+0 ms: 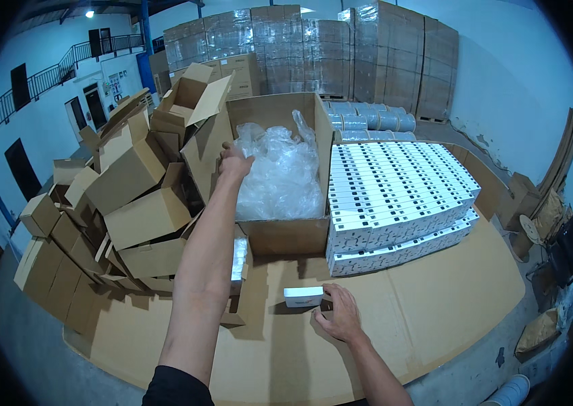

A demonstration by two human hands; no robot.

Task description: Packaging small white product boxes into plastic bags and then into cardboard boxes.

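Note:
My left arm reaches far forward, and my left hand point(234, 161) is at the left inner side of a large cardboard carton point(279, 238). Its fingers are spread, with nothing visible in them, beside a heap of clear plastic bags point(278, 172) filling the carton. Close to me, my right hand point(342, 314) holds the right end of a small white box point(303, 296), fingers at its far side and thumb in front. That box rests on the cardboard-covered table point(381, 318). Partly behind my left forearm, a smaller open carton point(234, 311) contains white packs point(239, 260).
White boxes point(401, 179) stand in tight stacked rows on the right. Empty open cartons point(137, 183) lie piled on the left. Beyond the table are wrapped spools point(371, 120) and tall film-wrapped carton stacks point(401, 57). A folding chair point(565, 254) stands at far right.

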